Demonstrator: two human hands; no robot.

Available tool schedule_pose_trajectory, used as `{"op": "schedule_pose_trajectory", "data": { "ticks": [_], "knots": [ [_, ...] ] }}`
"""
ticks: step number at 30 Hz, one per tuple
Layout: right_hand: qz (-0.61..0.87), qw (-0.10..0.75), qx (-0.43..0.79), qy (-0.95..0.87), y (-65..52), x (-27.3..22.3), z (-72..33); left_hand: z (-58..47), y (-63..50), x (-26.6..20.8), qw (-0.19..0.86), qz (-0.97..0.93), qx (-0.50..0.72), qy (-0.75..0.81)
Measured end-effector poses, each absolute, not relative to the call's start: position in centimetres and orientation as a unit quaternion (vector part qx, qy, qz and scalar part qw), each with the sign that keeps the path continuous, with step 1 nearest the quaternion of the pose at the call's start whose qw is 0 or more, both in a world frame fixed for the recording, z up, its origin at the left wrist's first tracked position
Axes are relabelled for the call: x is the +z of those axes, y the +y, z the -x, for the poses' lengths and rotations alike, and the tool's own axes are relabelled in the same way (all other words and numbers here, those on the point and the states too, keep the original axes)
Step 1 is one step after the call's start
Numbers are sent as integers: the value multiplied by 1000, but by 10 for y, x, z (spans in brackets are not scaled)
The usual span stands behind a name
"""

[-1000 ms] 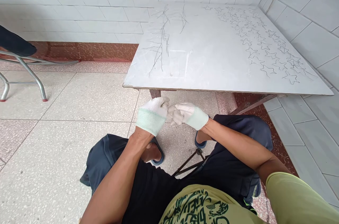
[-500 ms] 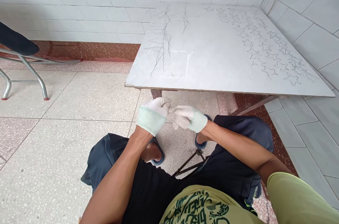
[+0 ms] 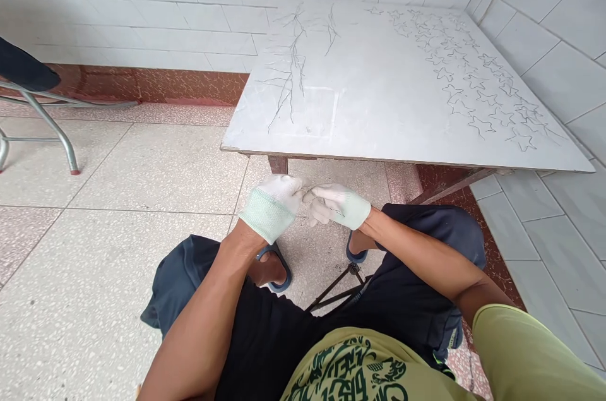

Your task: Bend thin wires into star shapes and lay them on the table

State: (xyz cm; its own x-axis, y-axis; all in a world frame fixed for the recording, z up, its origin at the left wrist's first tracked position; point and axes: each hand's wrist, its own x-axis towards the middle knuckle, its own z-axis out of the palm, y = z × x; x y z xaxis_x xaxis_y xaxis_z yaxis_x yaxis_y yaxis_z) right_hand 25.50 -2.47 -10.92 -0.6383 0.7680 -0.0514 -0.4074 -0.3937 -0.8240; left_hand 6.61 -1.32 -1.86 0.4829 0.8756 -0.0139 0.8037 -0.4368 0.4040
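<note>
The gloved left hand (image 3: 277, 194) is pinching a thin wire (image 3: 308, 189) in front of the table (image 3: 379, 98), near its front edge. The gloved right hand (image 3: 335, 200), also before the table, is pinching the same wire, its lower fingers curling. Star-shaped wires (image 3: 475, 81) are lying on the table's right part, branching wires (image 3: 292, 66) on its left.

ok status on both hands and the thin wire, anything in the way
Left hand and right hand gloved, close together, both pinching thin wire. Wire's shape mostly hidden. Table ahead, nothing visibly blocking.
</note>
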Motion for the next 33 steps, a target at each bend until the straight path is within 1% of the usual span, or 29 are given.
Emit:
{"op": "schedule_pose_trajectory", "data": {
  "ticks": [2, 4, 6, 11, 18, 24, 29, 33],
  "knots": [
    [216, 376, 796, -421, -26, -114, -252, -67, -13, -18, 158, -861, 55, 481],
    [208, 389, 789, -427, -26, -117, -250, -67, -13, -19, 131, -863, 39, 486],
    [204, 386, 792, -427, -25, -117, -251, -66, -13, -21, 120, -857, 51, 498],
    [231, 327, 808, -432, -20, -103, -262, -55, -8, -26, 109, -810, 94, 569],
    [246, 327, 780, -473, -13, -102, -270, -43, -3, -27, 106, -777, 149, 603],
    [278, 315, 769, -482, -17, -91, -270, -44, -5, -25, 84, -795, 135, 585],
    [309, 294, 727, -538, -22, -76, -271, -47, -6, -20, 89, -802, 115, 579],
    [350, 307, 693, -551, -24, -73, -268, -48, -8, -15, 26, -803, 95, 587]
  ]
}}
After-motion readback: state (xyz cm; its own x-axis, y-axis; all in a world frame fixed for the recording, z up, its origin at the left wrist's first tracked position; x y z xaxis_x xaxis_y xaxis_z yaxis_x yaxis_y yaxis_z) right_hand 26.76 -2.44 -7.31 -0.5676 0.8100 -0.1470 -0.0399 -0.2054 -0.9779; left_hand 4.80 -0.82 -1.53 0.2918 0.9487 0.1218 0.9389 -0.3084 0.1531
